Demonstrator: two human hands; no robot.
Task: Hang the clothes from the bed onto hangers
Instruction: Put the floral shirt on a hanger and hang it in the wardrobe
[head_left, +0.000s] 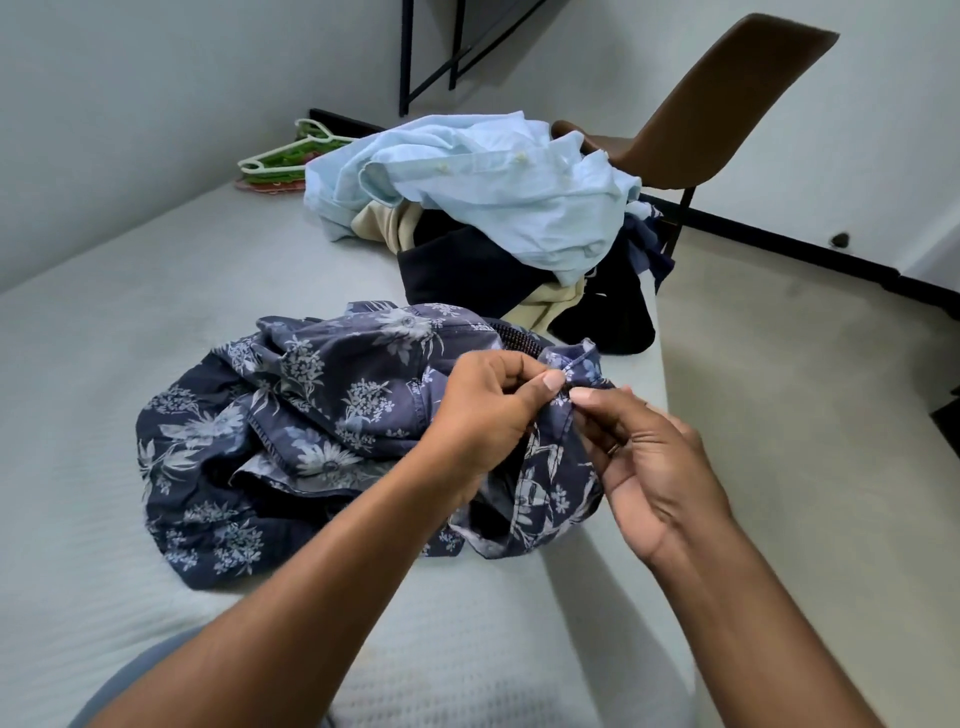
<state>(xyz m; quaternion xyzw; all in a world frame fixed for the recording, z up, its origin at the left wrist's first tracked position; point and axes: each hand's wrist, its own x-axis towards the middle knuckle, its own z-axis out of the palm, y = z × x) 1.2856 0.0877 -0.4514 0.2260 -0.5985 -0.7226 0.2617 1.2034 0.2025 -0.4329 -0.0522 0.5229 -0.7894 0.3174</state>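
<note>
1. Two bare hands meet at the center of the frame. The left hand (485, 415) and the right hand (654, 462) each pinch the same edge of a navy floral shirt (291, 415) between thumb and forefinger, with the thumbs almost touching and the other fingers curled.
2. The single floral shirt lies crumpled at center-left on the white mattress (130, 322). Its pinched part is lifted near the bed's right edge.
3. Behind it, at upper center, sits one pile of clothes. One light-blue button shirt (493, 197) lies on top, with one beige garment (382, 223) and one black garment (467, 270) below. Darker pieces at the pile's right cannot be counted.
4. At upper left, one stack of plastic hangers (291, 156) rests by the wall, a white one above green and pink. Their number cannot be told.
5. One brown chair (717, 104) stands at upper right, just beside the pile.
6. One ring (613, 448) shows on a right-hand finger.
</note>
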